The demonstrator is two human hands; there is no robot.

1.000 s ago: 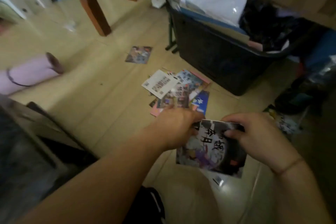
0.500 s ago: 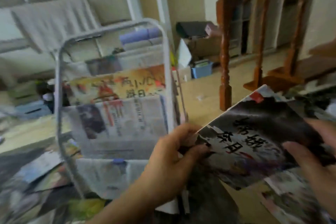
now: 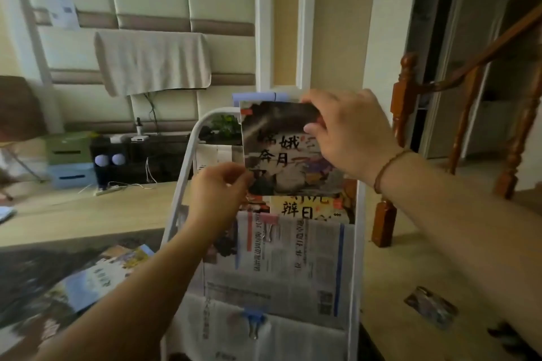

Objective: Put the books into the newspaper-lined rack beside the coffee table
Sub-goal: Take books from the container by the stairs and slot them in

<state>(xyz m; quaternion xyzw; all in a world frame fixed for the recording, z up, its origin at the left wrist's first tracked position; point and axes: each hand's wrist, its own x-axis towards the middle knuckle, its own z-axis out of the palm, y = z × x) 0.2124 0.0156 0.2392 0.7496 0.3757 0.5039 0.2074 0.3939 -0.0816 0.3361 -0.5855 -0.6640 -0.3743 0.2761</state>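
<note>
- Left hand (image 3: 218, 195), centre frame, pinches the book's (image 3: 289, 149) lower left corner.
- The book is held upright before the top of the newspaper-lined rack (image 3: 187, 155).
- Right hand (image 3: 349, 138) grips its upper right edge, thumb on the cover.

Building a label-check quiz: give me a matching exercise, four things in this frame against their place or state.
1. dark-covered book
2. blue binder clip
3. orange-covered book
4. loose book

a. lying on the floor
b. held by both hands
c. standing in a rack pocket
d. clipped on the newspaper lining

Pairs: 1-b, 2-d, 3-c, 4-a
</note>
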